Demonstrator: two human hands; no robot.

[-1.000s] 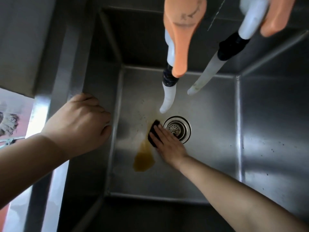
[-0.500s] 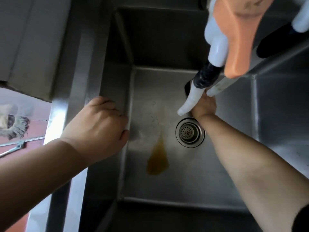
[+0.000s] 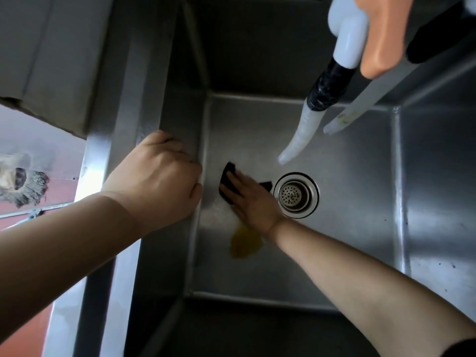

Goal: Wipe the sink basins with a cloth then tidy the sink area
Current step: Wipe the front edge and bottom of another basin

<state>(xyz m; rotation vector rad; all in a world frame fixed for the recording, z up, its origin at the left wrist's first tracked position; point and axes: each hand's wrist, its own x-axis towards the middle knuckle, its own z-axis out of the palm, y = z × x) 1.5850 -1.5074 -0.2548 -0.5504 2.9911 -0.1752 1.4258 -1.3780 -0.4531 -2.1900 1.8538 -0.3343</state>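
Since the frame half a second back, my right hand [image 3: 251, 202] has come away from under the hoses at the rear of the basin and now lies left of the drain, centre of frame, with the cloth beneath it; the view has also swung, carrying the spouts to the upper right.

Left to right. At left of centre my left hand [image 3: 157, 180] rests on the sink rim [image 3: 103, 140], fingers curled over the inner edge, holding nothing loose; it serves as a brace. Just to its right, on the basin floor [image 3: 347, 240], the black cloth [image 3: 226, 186] lies under the straight, flattened fingers of the right hand, which presses rather than pinches it. Cloth shows beyond the fingertips toward the left wall and again beside the drain strainer [image 3: 296, 195]. Directly below the hand, lower centre, sits a yellow-brown stain [image 3: 243, 244], the heel of the palm touching or overlapping its upper edge.

Judgement: the stain lies toward the lower frame from the cloth, along the line of the forearm, so a pull straight back would carry the cloth over it. The right hand is the nearer.

Upper right: two white hoses [image 3: 298, 140] hang above the basin beside orange tap levers [image 3: 381, 39].
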